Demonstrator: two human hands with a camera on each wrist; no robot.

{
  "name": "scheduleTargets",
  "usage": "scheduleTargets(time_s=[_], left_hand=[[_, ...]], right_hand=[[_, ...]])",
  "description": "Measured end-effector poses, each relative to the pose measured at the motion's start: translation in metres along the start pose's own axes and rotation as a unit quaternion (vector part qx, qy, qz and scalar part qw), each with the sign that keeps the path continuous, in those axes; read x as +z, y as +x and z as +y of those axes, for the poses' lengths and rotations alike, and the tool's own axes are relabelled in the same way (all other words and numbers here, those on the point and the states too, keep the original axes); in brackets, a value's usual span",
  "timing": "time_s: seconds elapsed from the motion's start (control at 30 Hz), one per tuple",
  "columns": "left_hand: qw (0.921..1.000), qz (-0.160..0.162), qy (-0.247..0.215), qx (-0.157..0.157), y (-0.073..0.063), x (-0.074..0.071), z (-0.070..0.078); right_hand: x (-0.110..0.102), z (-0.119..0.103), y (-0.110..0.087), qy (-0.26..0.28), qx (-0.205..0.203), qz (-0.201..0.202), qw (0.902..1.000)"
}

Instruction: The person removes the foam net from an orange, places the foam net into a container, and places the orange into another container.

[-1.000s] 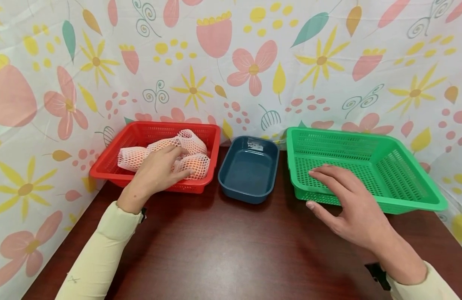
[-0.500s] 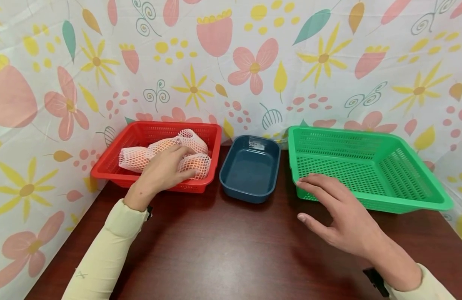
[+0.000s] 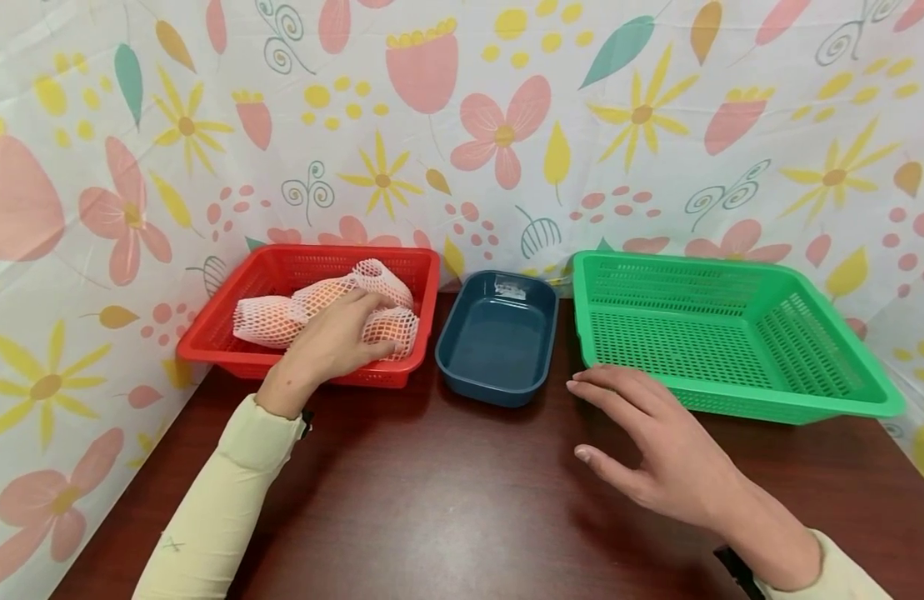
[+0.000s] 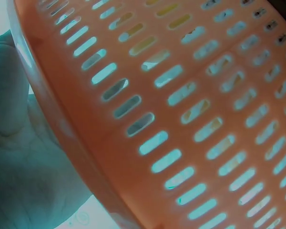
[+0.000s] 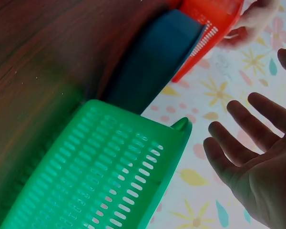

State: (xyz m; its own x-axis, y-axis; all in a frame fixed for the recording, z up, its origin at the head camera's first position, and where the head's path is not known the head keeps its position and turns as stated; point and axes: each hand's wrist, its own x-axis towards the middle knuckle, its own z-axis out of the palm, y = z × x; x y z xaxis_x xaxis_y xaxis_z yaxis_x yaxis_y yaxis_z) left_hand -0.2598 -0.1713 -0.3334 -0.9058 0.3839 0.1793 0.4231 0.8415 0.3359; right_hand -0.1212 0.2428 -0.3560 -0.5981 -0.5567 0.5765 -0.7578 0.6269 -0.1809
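Note:
Several orange round fruits in white foam nets (image 3: 267, 321) lie in the red basket (image 3: 214, 353) at left. My left hand (image 3: 332, 340) reaches over its front rim and grips the front-right netted fruit (image 3: 394, 327), thumb on the near side and fingers over the top. The left wrist view shows mostly the slotted basket wall (image 4: 81, 119), which hides the fingertips. My right hand (image 3: 667, 454) hovers over the table by the green basket's near left corner, fingers extended, thumb apart, holding nothing. The right wrist view shows this hand (image 5: 264, 152) with spread fingers.
A dark blue rectangular dish (image 3: 499, 342) stands between the two baskets. At right is the green slotted basket (image 3: 791, 404). All stand on a dark brown table (image 3: 447, 500), with a flower-printed cloth (image 3: 462, 125) behind and at the sides.
My right hand has drifted left and toward me, away from above the green basket's rim. The left hand has shifted slightly right around the netted fruit, which stays in the basket.

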Motion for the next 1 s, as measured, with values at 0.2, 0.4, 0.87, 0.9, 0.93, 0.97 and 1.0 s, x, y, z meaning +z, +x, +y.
scheduleTargets(time_s=[0.2,0.4,0.87,0.9,0.93,0.97,1.0], left_hand=[[0.9999,-0.012,-0.006,-0.009,0.004,0.000,0.001],[0.9996,-0.022,-0.009,-0.012,0.008,0.000,0.003],[0.9944,-0.095,-0.007,-0.048,0.017,-0.006,0.003],[0.9937,-0.099,-0.007,-0.052,0.018,-0.007,0.003],[0.9929,-0.103,-0.010,-0.058,0.018,-0.007,0.003],[0.9923,-0.107,-0.011,-0.062,0.019,-0.008,0.003],[0.9920,-0.109,-0.011,-0.062,0.019,-0.008,0.003]], right_hand=[[0.001,-0.002,-0.001,-0.007,0.005,-0.006,0.9999],[0.004,-0.003,-0.002,-0.015,0.004,-0.011,0.9998],[0.005,-0.002,0.000,-0.019,0.000,-0.013,0.9997],[0.006,-0.002,0.000,-0.019,0.001,-0.014,0.9997],[0.006,-0.002,0.000,-0.020,0.003,-0.015,0.9997],[0.006,-0.002,-0.001,-0.021,0.004,-0.016,0.9996],[0.006,-0.001,-0.001,-0.021,0.005,-0.017,0.9996]])
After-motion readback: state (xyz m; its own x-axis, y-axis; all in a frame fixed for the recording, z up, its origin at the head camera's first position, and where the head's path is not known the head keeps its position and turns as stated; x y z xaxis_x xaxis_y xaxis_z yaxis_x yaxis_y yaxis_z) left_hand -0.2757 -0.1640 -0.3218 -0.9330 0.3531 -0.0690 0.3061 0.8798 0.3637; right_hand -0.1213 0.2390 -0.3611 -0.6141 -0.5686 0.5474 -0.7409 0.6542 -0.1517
